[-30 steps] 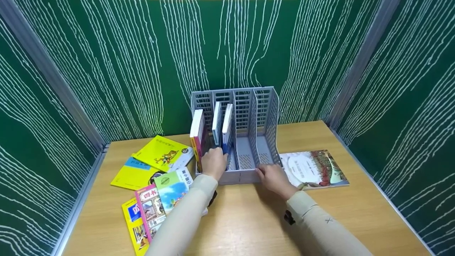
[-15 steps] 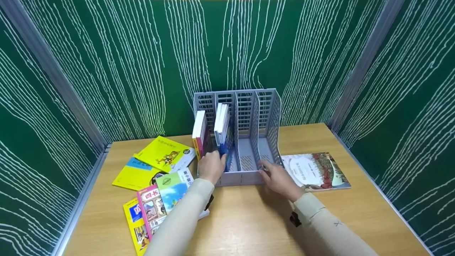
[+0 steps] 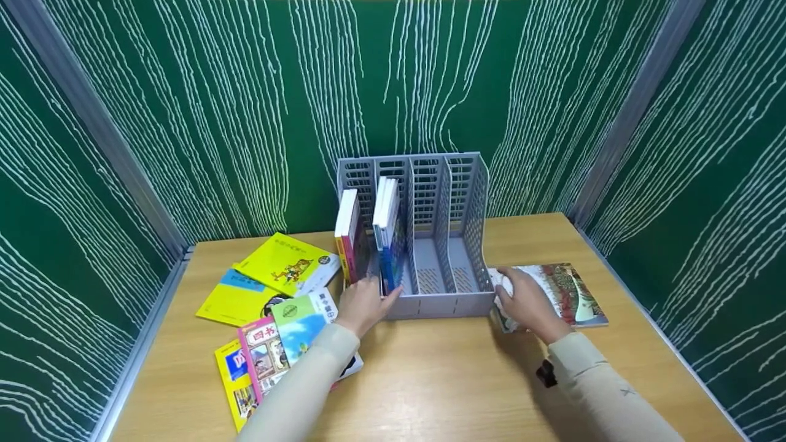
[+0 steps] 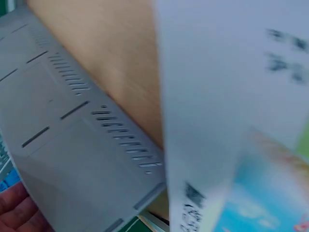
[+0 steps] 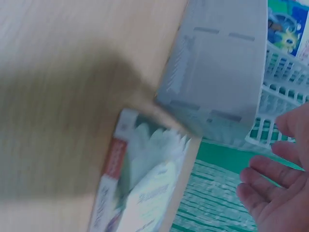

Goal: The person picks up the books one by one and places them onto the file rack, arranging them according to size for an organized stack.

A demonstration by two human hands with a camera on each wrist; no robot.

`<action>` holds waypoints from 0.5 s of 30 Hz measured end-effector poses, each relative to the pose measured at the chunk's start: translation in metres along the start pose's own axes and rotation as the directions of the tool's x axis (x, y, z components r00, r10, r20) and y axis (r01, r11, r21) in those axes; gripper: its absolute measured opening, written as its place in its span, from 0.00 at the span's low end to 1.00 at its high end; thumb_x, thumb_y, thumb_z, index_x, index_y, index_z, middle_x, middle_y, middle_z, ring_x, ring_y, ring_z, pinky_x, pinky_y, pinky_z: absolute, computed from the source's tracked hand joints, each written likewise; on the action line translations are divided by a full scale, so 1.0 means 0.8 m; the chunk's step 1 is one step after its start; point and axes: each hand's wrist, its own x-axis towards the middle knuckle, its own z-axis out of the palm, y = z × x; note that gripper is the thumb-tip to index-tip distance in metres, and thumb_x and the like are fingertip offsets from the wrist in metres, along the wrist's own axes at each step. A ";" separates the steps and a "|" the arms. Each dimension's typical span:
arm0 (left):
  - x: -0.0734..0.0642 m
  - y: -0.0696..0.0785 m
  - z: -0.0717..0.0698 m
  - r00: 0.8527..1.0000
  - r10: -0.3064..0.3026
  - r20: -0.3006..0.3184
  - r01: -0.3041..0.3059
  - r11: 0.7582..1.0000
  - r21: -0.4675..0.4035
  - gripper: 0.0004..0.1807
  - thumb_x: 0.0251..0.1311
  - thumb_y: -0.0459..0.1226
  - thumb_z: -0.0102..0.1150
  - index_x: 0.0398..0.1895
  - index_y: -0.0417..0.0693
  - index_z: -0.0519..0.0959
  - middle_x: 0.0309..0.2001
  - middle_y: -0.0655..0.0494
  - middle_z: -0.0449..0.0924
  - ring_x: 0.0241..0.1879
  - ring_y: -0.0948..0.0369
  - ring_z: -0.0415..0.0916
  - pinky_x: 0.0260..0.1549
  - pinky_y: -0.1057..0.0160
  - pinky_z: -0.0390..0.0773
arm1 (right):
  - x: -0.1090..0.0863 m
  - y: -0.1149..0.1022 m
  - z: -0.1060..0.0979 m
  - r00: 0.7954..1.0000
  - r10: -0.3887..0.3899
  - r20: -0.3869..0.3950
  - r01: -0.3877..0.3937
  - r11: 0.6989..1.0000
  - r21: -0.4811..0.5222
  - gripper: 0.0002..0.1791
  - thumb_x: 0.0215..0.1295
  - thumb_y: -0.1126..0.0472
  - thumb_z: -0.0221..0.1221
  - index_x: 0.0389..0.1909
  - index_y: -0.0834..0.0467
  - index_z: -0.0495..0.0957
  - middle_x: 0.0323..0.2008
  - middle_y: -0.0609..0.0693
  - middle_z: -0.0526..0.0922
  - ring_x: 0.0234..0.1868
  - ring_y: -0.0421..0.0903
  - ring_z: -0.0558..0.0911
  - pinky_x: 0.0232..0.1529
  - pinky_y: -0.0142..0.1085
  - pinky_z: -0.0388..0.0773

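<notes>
A grey file rack (image 3: 439, 304) with upright compartments stands mid-table. In its leftmost compartment stand books (image 3: 347, 233); the second compartment holds more books (image 3: 385, 230) with white page edges, standing side by side. My left hand (image 3: 362, 304) is at the rack's front left lip, just before these books, its thumb stretched out and no book in its grasp. Past the rack's right front corner, my right hand (image 3: 528, 301) hovers over a flat book (image 3: 556, 288) with a white and red-brown cover. In the right wrist view its fingers (image 5: 277, 169) are loosely spread, holding nothing.
Several books lie overlapping on the left: yellow ones (image 3: 288, 264), a green and blue one (image 3: 301, 328) and a pink-edged one (image 3: 261, 350). A green wall (image 3: 319, 92) with white lines rises behind the wooden table (image 3: 430, 380).
The right book in the second compartment has shifted left against its neighbour. My left hand has drawn back toward the front lip. The right hand has left the lip and moved right.
</notes>
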 end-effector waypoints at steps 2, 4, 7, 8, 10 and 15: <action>-0.003 -0.003 0.002 0.999 0.006 0.038 -0.007 1.000 0.031 0.37 0.73 0.66 0.60 0.43 0.37 0.86 0.32 0.46 0.86 0.29 0.54 0.82 0.38 0.53 0.90 | -0.004 0.011 -0.001 1.000 0.012 0.022 -0.012 0.999 -0.036 0.23 0.74 0.66 0.60 0.64 0.77 0.76 0.62 0.78 0.81 0.66 0.77 0.78 0.71 0.68 0.73; -0.006 -0.006 0.004 0.997 0.014 0.072 -0.018 0.998 0.068 0.38 0.72 0.67 0.59 0.44 0.38 0.86 0.31 0.47 0.86 0.28 0.55 0.81 0.37 0.54 0.90 | -0.008 0.020 -0.002 0.998 0.028 0.060 -0.025 0.998 -0.063 0.24 0.73 0.66 0.62 0.63 0.78 0.76 0.60 0.78 0.81 0.65 0.77 0.79 0.70 0.67 0.74; -0.010 -0.009 0.006 0.995 0.043 0.086 -0.054 0.991 0.126 0.37 0.72 0.67 0.59 0.38 0.40 0.86 0.30 0.47 0.86 0.27 0.54 0.84 0.33 0.53 0.89 | -0.013 0.033 -0.005 0.987 0.055 0.151 -0.044 0.996 -0.075 0.28 0.71 0.64 0.65 0.63 0.80 0.74 0.61 0.79 0.80 0.66 0.78 0.78 0.70 0.68 0.73; -0.011 -0.010 0.006 0.995 0.055 0.085 -0.066 0.988 0.140 0.36 0.73 0.66 0.59 0.36 0.40 0.86 0.28 0.47 0.86 0.27 0.53 0.85 0.31 0.53 0.88 | -0.014 0.037 -0.007 0.980 0.065 0.186 -0.052 0.996 -0.076 0.30 0.70 0.63 0.67 0.64 0.80 0.73 0.62 0.80 0.79 0.66 0.78 0.77 0.71 0.68 0.73; -0.012 -0.011 0.008 0.994 0.077 0.073 -0.089 0.982 0.170 0.34 0.74 0.64 0.60 0.32 0.41 0.86 0.26 0.48 0.86 0.26 0.52 0.86 0.28 0.52 0.87 | -0.016 0.043 -0.009 0.962 0.095 0.256 -0.077 0.994 -0.081 0.35 0.68 0.62 0.70 0.67 0.80 0.71 0.64 0.80 0.77 0.68 0.78 0.76 0.72 0.68 0.72; -0.012 -0.011 0.011 0.995 0.090 0.054 -0.099 0.973 0.207 0.33 0.75 0.62 0.61 0.25 0.43 0.85 0.18 0.53 0.79 0.19 0.57 0.78 0.24 0.53 0.85 | -0.020 0.056 -0.013 0.911 0.167 0.377 -0.122 0.982 -0.141 0.47 0.60 0.58 0.78 0.73 0.75 0.68 0.70 0.80 0.72 0.71 0.78 0.73 0.74 0.70 0.69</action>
